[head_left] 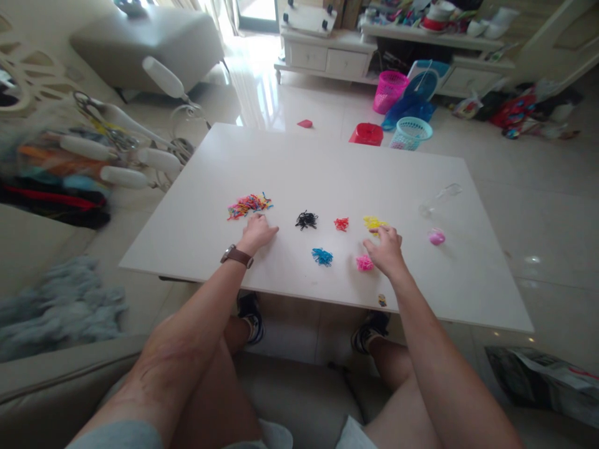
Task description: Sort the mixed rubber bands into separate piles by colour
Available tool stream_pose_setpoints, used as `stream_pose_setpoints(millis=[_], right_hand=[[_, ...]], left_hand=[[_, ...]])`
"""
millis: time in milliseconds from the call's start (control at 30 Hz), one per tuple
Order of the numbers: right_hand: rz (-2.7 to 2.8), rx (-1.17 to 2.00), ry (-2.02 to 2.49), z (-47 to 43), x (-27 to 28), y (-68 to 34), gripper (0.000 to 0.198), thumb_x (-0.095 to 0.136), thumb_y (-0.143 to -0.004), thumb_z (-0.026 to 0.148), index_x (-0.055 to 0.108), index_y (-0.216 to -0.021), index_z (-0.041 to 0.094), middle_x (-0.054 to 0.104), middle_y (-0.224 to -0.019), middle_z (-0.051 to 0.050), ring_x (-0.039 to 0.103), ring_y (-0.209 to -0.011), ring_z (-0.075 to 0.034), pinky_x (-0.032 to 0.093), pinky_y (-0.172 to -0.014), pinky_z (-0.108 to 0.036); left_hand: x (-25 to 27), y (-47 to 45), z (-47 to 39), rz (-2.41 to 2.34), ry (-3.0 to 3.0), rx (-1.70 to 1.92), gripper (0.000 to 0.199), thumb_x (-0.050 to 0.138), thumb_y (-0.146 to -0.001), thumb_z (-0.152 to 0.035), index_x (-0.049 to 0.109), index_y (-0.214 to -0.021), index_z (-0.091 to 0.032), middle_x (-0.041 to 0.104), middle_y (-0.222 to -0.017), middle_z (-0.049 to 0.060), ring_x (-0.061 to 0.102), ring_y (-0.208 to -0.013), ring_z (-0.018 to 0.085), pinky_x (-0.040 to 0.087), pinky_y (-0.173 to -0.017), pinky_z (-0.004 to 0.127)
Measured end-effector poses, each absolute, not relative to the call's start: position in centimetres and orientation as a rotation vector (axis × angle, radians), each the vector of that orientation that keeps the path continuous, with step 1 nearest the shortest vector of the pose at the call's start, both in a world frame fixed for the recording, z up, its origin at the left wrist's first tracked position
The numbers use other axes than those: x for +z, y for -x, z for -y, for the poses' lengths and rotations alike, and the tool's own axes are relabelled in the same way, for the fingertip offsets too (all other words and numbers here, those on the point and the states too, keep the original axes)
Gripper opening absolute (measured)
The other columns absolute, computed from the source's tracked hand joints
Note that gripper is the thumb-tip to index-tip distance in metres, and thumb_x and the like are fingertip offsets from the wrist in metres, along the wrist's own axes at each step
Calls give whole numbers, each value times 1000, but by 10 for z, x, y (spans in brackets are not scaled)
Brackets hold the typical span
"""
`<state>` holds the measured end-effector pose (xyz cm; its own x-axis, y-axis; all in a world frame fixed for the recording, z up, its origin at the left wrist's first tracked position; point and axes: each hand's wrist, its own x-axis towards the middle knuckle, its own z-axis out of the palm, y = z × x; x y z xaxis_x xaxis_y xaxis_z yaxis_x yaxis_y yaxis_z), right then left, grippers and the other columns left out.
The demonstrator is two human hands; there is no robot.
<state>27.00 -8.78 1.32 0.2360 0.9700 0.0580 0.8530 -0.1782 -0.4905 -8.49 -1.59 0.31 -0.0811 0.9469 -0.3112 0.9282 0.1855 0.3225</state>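
My left hand, with a brown-strapped watch at the wrist, is beside the near edge of a pile of mixed-colour small rubber bands. Its fingers are curled down; anything in them is hidden. My right hand is open over the table, thumb and fingers apart. Its fingertips are at the yellow bands, and its thumb is above the pink bands. Between the hands lie black bands, red bands and blue bands in separate small piles.
The white table has a pink round object and a clear plastic item at right. A small dark-and-yellow piece lies at the near edge. Beyond the table stand a light-blue basket and a red container; lamp arms are at left.
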Motion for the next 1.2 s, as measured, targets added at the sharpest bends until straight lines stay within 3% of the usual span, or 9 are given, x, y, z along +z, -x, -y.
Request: stream_pose_setpoints(millis=[200,433,733,867,1100,1200], right_hand=[[1693,398,2078,89,17,-264,34,58,-79,40,64,-108,23,51,-131,-14,45,-123,-36,39,-108,-56],[1694,401,2044,91,15,-259,33,58,-78,41,65,-105,24,53,-127,-13,46,-122,-36,41,-105,-56],[1709,454,2044,92,15,-254,32,59,-78,38,66,-105,22,51,-131,-15,44,-127,-37,41,-105,-56],[1717,463,2042,93,14,-256,32,59,-78,38,66,-105,22,51,-132,-15,44,-128,-37,41,-104,-56],[1722,475,2051,95,14,-255,32,59,-78,37,67,-105,21,51,-133,-16,44,-127,-36,40,-106,-56],[1731,477,2056,96,14,-255,32,59,-79,37,67,-106,21,51,-134,-16,44,-128,-36,40,-106,-55]], left_hand=[[4,50,20,-1736,-1816,291,54,54,-85,-32,58,-134,-7,48,-147,19,46,-140,27,30,-120,31],[14,20,29,-1512,-1804,492,60,57,-86,-35,54,-140,-8,46,-150,16,45,-141,26,28,-122,32],[13,6,32,-1435,-1835,443,64,59,-85,-35,50,-145,-13,39,-159,15,32,-150,29,22,-125,40],[11,18,29,-1582,-1812,430,64,58,-86,-33,47,-146,-13,36,-160,18,29,-151,30,22,-124,42],[-1,75,16,-2067,-1569,269,78,60,-83,-41,38,-149,-6,18,-165,23,17,-154,38,20,-124,46],[-10,103,11,-2185,-1523,277,80,59,-80,-45,40,-149,-9,16,-166,22,18,-153,40,22,-122,50]])
